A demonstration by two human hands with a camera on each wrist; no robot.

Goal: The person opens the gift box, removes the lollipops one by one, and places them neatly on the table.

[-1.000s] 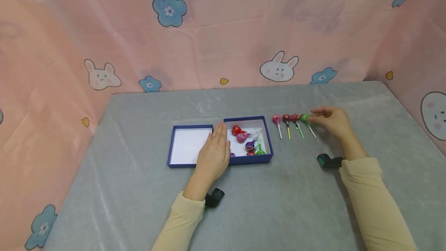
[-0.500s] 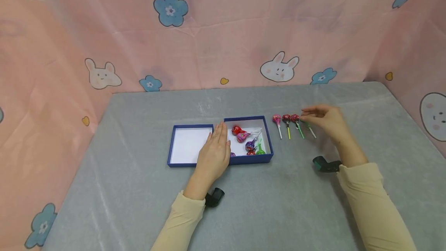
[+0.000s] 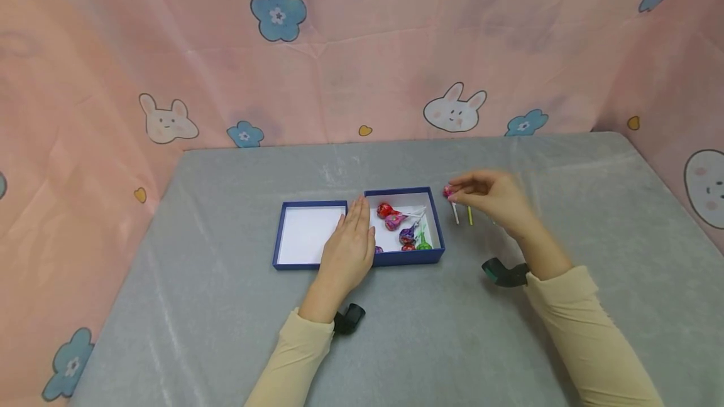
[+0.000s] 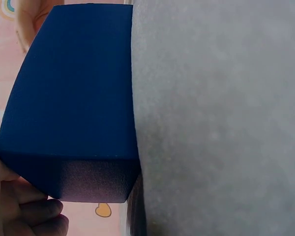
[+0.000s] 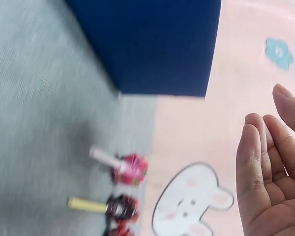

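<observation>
My left hand (image 3: 347, 244), fingers straight in the head view, rests against the left end of a blue box (image 3: 404, 259). In the left wrist view its fingers (image 4: 44, 211) touch the corner of the box (image 4: 73, 88). Several wrapped lollipops (image 3: 393, 222) lie inside. My right hand (image 3: 498, 200) hovers over a row of lollipops right of the box. Its thumb and fingers stand apart, holding nothing, in the right wrist view. A pink lollipop (image 5: 130, 169) and a dark red one with a yellow stick (image 5: 88, 204) show there; the hand hides others from the head view.
A shallow blue-rimmed tray with a white inside (image 3: 305, 237), perhaps the box's lid, lies left of the box. Everything stands on a grey cloth-covered table (image 3: 430, 331). A pink patterned curtain (image 3: 351, 68) hangs behind it.
My right hand has moved left from the green lollipop at the row's right end to above the pink one at its left end. The left hand and the box stay in place.
</observation>
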